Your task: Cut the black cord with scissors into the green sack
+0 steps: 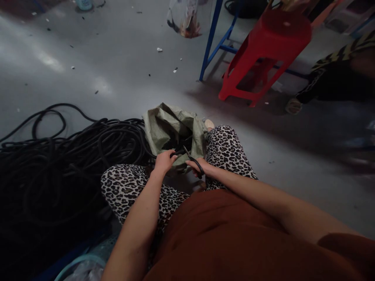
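My left hand (pixel 164 160) is closed around the end of a black cable (pixel 177 152), just above an open green woven sack (pixel 164 127) that stands between my knees. My right hand (pixel 199 166) grips black-handled scissors (pixel 193 160), whose blades point at the cable end held by the left hand. Dark cut pieces lie inside the sack. My legs in leopard-print trousers (pixel 225 150) flank the sack.
A large tangled heap of black cable (pixel 58 164) covers the floor on the left. A red plastic stool (pixel 266 50) and a blue metal frame (pixel 212 39) stand at the back. Another person's leg and foot (pixel 293 105) show at the right. A teal basket rim (pixel 79 265) sits at bottom left.
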A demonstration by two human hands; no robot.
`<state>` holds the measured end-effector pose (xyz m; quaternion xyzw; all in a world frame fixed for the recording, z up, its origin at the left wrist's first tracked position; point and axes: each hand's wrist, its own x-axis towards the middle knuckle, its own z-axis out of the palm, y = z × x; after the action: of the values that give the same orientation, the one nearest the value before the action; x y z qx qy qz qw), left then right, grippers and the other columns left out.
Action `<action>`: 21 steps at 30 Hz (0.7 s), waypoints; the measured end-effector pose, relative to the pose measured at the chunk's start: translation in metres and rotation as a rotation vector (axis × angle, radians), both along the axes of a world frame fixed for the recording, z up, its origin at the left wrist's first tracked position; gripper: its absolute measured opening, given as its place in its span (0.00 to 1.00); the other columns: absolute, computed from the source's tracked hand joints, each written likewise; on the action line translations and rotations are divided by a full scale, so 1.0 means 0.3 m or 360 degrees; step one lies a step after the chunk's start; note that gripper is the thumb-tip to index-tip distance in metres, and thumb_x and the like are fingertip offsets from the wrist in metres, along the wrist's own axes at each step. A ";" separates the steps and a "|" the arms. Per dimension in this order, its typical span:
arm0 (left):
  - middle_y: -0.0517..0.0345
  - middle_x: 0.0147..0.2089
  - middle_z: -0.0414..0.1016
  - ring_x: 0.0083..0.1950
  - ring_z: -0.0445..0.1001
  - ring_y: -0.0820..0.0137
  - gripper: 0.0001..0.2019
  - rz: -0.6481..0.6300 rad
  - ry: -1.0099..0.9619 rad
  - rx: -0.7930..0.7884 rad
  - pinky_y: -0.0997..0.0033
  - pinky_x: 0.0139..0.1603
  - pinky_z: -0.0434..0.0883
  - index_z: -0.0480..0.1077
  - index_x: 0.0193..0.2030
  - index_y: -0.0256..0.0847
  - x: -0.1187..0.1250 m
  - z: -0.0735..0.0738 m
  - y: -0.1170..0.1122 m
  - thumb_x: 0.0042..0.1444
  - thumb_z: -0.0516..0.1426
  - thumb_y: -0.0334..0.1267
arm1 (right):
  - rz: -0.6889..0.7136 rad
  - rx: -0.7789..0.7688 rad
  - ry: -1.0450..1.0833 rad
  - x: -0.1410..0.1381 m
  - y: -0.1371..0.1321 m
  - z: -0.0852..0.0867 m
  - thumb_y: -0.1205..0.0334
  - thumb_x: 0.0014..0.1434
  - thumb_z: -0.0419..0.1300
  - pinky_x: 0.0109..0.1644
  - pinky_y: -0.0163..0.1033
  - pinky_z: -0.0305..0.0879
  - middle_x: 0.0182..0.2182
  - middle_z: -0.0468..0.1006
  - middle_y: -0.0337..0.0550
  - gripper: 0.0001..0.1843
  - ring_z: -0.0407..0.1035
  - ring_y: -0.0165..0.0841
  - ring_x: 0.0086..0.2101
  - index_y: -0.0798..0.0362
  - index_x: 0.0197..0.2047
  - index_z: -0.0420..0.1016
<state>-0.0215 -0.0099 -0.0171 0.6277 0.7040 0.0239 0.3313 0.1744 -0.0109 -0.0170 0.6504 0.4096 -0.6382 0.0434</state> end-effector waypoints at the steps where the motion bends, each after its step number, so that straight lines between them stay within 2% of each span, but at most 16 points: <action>1: 0.49 0.57 0.83 0.58 0.80 0.59 0.16 0.0010 -0.0001 0.0002 0.65 0.59 0.72 0.79 0.59 0.44 0.000 0.001 0.000 0.66 0.60 0.40 | -0.0007 -0.0019 0.0044 -0.001 -0.003 -0.001 0.50 0.73 0.60 0.15 0.29 0.59 0.14 0.70 0.39 0.24 0.67 0.30 0.15 0.55 0.28 0.72; 8: 0.46 0.60 0.82 0.60 0.79 0.58 0.18 0.0055 0.0010 0.0030 0.63 0.62 0.72 0.77 0.62 0.41 0.000 0.003 0.001 0.67 0.59 0.39 | -0.0135 -0.0084 0.0272 0.002 -0.021 -0.021 0.49 0.74 0.59 0.16 0.31 0.62 0.19 0.72 0.41 0.24 0.68 0.31 0.18 0.55 0.28 0.70; 15: 0.47 0.59 0.83 0.60 0.79 0.57 0.18 0.0061 0.0024 0.0023 0.62 0.62 0.72 0.78 0.61 0.42 0.002 0.009 0.003 0.67 0.59 0.39 | -0.0194 -0.0102 0.0293 -0.002 -0.023 -0.021 0.51 0.74 0.60 0.19 0.30 0.63 0.22 0.73 0.41 0.21 0.69 0.30 0.19 0.56 0.32 0.71; 21: 0.50 0.57 0.83 0.59 0.79 0.59 0.16 0.0004 -0.0021 0.0019 0.65 0.61 0.72 0.79 0.59 0.44 0.008 -0.003 -0.005 0.66 0.59 0.40 | -0.0137 -0.0092 0.0297 -0.004 -0.023 -0.021 0.50 0.73 0.61 0.20 0.29 0.63 0.23 0.74 0.41 0.22 0.69 0.28 0.20 0.57 0.31 0.71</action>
<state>-0.0191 -0.0115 -0.0181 0.6286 0.7024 0.0327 0.3323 0.1732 -0.0179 -0.0234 0.6036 0.3651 -0.7088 -0.0037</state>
